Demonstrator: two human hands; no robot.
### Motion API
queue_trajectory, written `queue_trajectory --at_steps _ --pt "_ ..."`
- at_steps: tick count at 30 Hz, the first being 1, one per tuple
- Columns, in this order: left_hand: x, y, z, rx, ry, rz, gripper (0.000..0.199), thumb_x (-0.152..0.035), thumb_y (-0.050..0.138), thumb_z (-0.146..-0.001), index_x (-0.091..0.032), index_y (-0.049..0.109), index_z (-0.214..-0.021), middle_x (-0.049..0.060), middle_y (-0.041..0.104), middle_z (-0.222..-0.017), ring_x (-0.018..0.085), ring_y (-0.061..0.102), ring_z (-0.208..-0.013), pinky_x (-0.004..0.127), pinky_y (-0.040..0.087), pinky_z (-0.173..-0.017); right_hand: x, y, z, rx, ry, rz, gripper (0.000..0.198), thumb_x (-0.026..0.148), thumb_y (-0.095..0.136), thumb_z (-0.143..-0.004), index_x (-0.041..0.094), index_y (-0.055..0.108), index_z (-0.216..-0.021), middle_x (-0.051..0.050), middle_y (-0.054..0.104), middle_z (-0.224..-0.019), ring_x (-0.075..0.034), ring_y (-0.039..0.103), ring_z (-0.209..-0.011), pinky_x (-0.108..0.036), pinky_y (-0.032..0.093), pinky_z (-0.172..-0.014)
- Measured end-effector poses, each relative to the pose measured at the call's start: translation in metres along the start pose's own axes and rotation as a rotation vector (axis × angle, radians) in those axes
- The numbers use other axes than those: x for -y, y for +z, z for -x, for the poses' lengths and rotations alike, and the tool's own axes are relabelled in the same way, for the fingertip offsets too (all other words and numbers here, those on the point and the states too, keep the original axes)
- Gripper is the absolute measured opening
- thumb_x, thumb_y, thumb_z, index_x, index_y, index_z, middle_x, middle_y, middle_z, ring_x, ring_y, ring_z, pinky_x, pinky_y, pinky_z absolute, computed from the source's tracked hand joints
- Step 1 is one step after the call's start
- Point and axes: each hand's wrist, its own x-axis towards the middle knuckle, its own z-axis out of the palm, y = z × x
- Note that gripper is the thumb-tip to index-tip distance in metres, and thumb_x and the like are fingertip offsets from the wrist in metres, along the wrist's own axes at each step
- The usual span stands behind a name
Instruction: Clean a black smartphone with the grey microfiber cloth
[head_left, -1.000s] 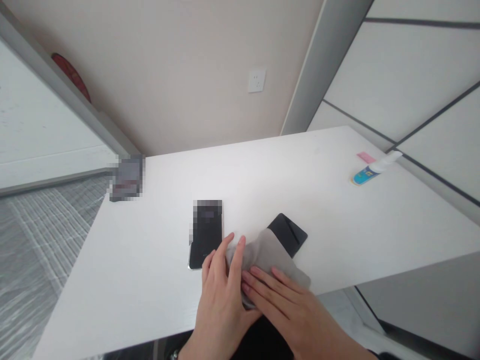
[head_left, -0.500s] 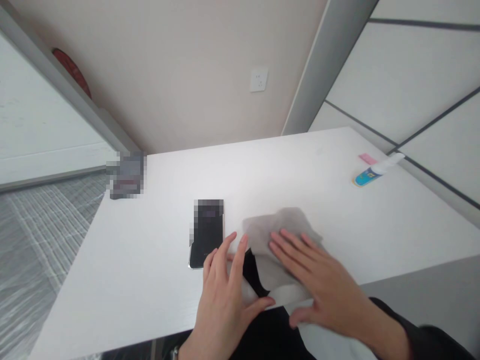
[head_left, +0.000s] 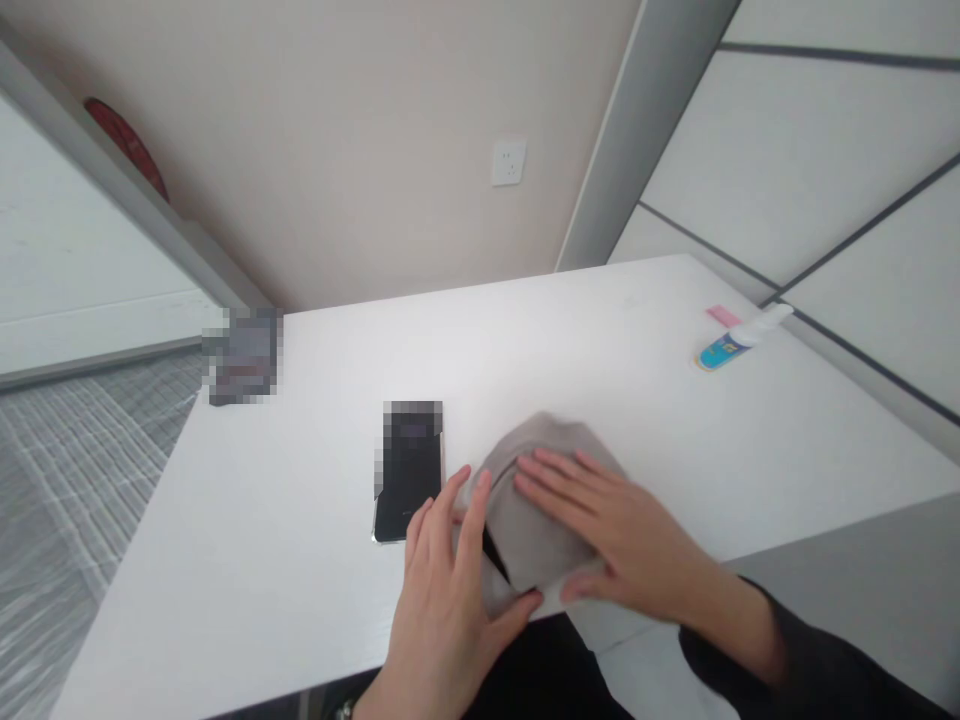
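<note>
Two hands work at the near desk (head_left: 300, 560) edge. My right hand (head_left: 622, 540) lies spread flat on the soft, light cloth (head_left: 532, 530); my left hand (head_left: 442, 590), open, steadies the dark device beneath. I judge the cloth limp: grip a free edge.
</note>
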Motion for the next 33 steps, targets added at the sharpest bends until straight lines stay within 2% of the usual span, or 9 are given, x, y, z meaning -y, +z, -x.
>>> queue_trajectory --at_steps 2,6,8,11,16,20,24,29,33 --pt "0.0 0.0 0.0 0.004 -0.002 0.0 0.121 -0.024 0.09 -0.069 -0.027 0.014 -0.163 0.024 0.049 -0.155 0.044 0.055 -0.137 0.067 0.053 -0.103 0.001 0.001 -0.002 -0.062 0.058 0.031 0.104 0.087 0.038 -0.092 0.013 0.032 -0.164 -0.016 0.037 -0.166 -0.036 0.033 -0.156 -0.058 0.03 -0.126" --pt "-0.001 0.0 -0.002 0.0 -0.004 -0.04 0.127 -0.015 0.088 -0.066 -0.026 0.009 -0.164 0.027 0.049 -0.153 0.046 0.057 -0.133 0.067 0.055 -0.099 0.01 0.005 0.0 0.088 -0.116 -0.102 0.1 0.082 0.044 -0.095 0.017 0.021 -0.167 -0.008 0.035 -0.168 -0.027 0.035 -0.156 -0.046 0.028 -0.129" --pt "-0.001 0.0 -0.002 -0.007 0.002 -0.043 0.126 -0.018 0.09 -0.067 -0.025 0.01 -0.164 0.027 0.049 -0.154 0.046 0.056 -0.134 0.067 0.055 -0.099 0.009 0.005 0.001 0.056 -0.055 -0.068 0.094 0.079 0.042 -0.098 0.018 0.022 -0.167 -0.01 0.036 -0.168 -0.028 0.037 -0.155 -0.049 0.029 -0.129" --pt "-0.001 0.0 -0.002 -0.011 0.015 -0.033 0.125 -0.025 0.092 -0.068 -0.025 0.012 -0.164 0.026 0.048 -0.154 0.045 0.055 -0.136 0.065 0.053 -0.102 0.008 0.005 0.002 -0.083 0.068 0.036 0.104 0.085 0.037 -0.094 0.012 0.022 -0.166 -0.017 0.034 -0.167 -0.036 0.031 -0.156 -0.058 0.031 -0.126" --pt "-0.001 0.0 -0.001 0.0 0.014 -0.053 0.124 -0.018 0.089 -0.068 -0.024 0.011 -0.164 0.027 0.047 -0.155 0.043 0.055 -0.136 0.062 0.053 -0.102 0.014 0.006 0.005 0.059 -0.073 -0.096 0.105 0.086 0.043 -0.092 0.016 0.021 -0.167 -0.01 0.038 -0.167 -0.027 0.039 -0.154 -0.042 0.031 -0.129" --pt "-0.001 -0.001 -0.002 -0.007 0.018 -0.051 0.123 -0.028 0.093 -0.067 -0.023 0.015 -0.163 0.027 0.048 -0.154 0.044 0.055 -0.136 0.063 0.054 -0.102 0.009 0.005 0.008 -0.098 0.049 0.083 0.105 0.085 0.041 -0.093 0.013 0.021 -0.167 -0.015 0.036 -0.167 -0.035 0.035 -0.155 -0.053 0.035 -0.125" --pt "-0.002 -0.003 -0.003 0.003 0.031 -0.086 0.123 -0.022 0.092 -0.067 -0.021 0.015 -0.163 0.029 0.048 -0.155 0.044 0.055 -0.136 0.063 0.053 -0.102 0.009 0.006 0.012 -0.017 -0.141 0.054 0.101 0.082 0.04 -0.097 0.013 0.016 -0.167 -0.008 0.039 -0.166 -0.026 0.042 -0.152 -0.04 0.037 -0.125" --pt "-0.002 -0.002 -0.002 0.0 0.032 -0.087 0.124 -0.028 0.091 -0.069 -0.021 0.012 -0.164 0.028 0.046 -0.157 0.044 0.052 -0.141 0.062 0.05 -0.105 0.01 0.008 0.01 -0.156 0.03 0.125 0.103 0.085 0.035 -0.095 0.012 0.021 -0.167 -0.013 0.039 -0.165 -0.033 0.038 -0.153 -0.051 0.036 -0.124" --pt "-0.002 -0.001 -0.002 0.001 0.028 -0.116 0.127 -0.023 0.089 -0.069 -0.021 0.007 -0.166 0.028 0.044 -0.159 0.044 0.051 -0.141 0.061 0.05 -0.105 0.014 0.01 0.005 -0.029 -0.097 0.009 0.099 0.085 0.036 -0.096 0.015 0.027 -0.166 -0.007 0.042 -0.164 -0.026 0.043 -0.151 -0.043 0.038 -0.124"
